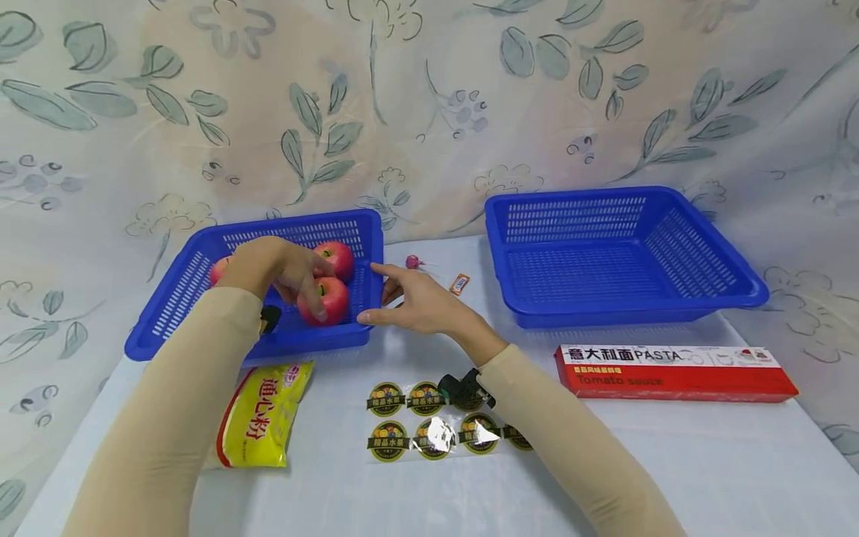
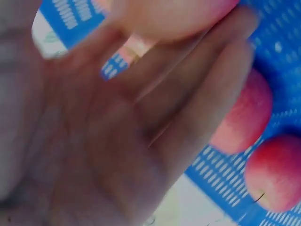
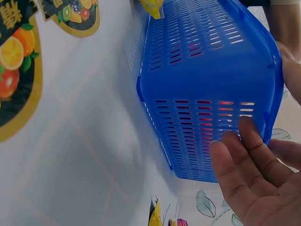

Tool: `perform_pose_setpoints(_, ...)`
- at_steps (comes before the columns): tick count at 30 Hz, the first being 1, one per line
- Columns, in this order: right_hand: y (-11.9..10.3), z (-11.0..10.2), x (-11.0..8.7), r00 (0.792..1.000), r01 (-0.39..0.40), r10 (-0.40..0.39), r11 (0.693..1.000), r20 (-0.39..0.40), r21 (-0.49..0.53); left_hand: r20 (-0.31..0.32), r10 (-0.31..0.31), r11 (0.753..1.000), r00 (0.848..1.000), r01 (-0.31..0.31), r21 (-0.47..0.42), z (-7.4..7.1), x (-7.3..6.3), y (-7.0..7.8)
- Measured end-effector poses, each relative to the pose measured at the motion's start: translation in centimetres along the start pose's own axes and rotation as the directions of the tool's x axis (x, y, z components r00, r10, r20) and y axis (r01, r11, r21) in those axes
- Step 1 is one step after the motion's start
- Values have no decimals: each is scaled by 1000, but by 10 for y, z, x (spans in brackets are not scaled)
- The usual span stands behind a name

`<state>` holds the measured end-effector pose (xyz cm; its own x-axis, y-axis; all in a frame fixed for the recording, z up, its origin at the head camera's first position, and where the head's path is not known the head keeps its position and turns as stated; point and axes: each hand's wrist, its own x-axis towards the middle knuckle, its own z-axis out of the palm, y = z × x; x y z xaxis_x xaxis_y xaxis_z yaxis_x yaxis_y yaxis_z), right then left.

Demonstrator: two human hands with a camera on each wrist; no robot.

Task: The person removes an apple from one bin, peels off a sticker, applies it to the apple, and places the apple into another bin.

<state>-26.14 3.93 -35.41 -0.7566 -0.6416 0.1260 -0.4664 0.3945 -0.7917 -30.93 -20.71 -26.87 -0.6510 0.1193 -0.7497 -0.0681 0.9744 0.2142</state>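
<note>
My left hand point(image 1: 290, 267) reaches into the left blue basket point(image 1: 248, 350) and holds a red apple point(image 1: 330, 298) near the basket's right end. In the left wrist view, its fingers point(image 2: 188, 89) extend against that apple point(image 2: 174, 19); part of the grip is out of frame. Another apple point(image 1: 338, 257) lies just behind, and a third point(image 1: 218, 270) is partly hidden by my left wrist. My right hand point(image 1: 423, 302) is at the basket's right end, thumb and index by the rim. Its other fingers point(image 3: 254, 157) lie outside along the slotted wall, rather straight.
Another blue basket point(image 1: 570, 257) stands at right, with a red pasta box point(image 1: 678, 377) in front. A yellow packet point(image 1: 258, 418) lies before the left basket. Round fruit stickers point(image 1: 388, 440) lie in the middle. Between the baskets are a lollipop point(image 1: 412, 262) and a small orange-and-white packet point(image 1: 459, 284).
</note>
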Motion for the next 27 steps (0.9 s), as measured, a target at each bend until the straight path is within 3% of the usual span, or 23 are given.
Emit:
perform_pose_setpoints(4,-3,-4,-2,1000,-3,3,999,-12,-51,-49,90,995,995,-87,55,-7,-16,2)
perform_pose_setpoints(7,-5,-5,-4,1000,-7,6,993,-12,-118,-139,139,987,980,-127,95,-8,-30,1)
perform_pose_setpoints(11,-12,-7,-11,999,-34,29,975,-24,-221,-279,197,979,940,-171,115,0,-44,-5)
perform_pose_setpoints(16,-20,-22,-24,997,-10,-9,963,-70,-270,-376,255,967,891,-242,83,13,-52,-6)
perform_pose_setpoints(19,-22,-32,-34,996,15,-37,968,-83,-250,-454,318,946,833,-312,90,22,-54,-2)
perform_pose_setpoints(24,-20,-41,-49,993,44,-67,974,-98,-220,-545,472,868,693,-475,147,40,-49,10)
perform_pose_setpoints(27,-17,-46,-57,993,36,-60,974,-101,-223,-554,532,827,640,-533,179,50,-47,20)
